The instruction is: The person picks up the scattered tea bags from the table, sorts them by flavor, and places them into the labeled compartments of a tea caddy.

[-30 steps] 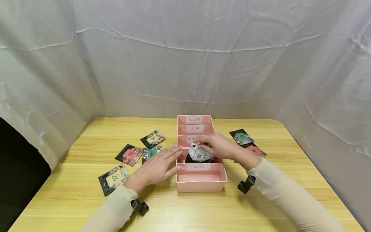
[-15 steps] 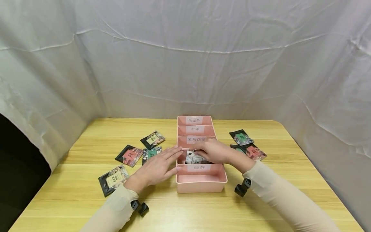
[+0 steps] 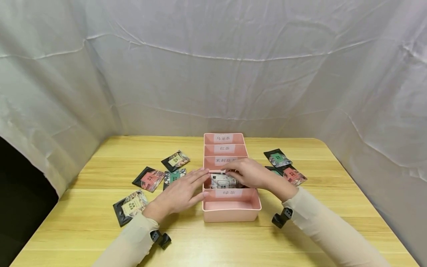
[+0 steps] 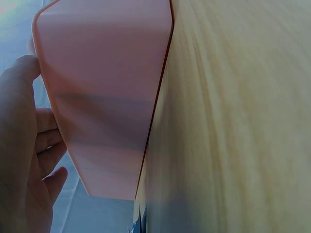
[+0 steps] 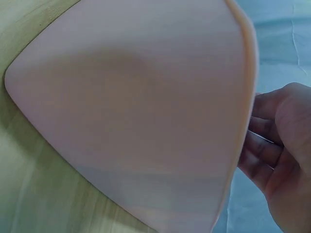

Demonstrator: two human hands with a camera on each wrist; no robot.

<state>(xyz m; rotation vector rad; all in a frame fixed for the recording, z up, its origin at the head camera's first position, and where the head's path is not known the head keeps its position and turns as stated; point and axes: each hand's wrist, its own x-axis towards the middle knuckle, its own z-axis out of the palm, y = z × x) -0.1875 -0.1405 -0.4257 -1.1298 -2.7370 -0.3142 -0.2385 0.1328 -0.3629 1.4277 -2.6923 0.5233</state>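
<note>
A pink divided box with white paper labels stands at the middle of the table. In its second compartment from the front is a tea packet with a whitish floral front. My right hand reaches over the right rim and pinches the packet near its upper edge. The box wall hides those fingertips in the right wrist view. My left hand rests on the left rim with fingers extended; the left wrist view shows its fingertips against the rim of the box.
Left of the box lie several tea packets: two yellow-labelled ones, a red-labelled packet and a green-labelled packet beside my left hand. More packets, including a green-labelled one, lie to the right. Grey-white cloth hangs behind the table.
My right hand has lowered the whitish tea packet into the second compartment from the front, and the packet has shifted slightly left. My left hand has stayed on the rim.
</note>
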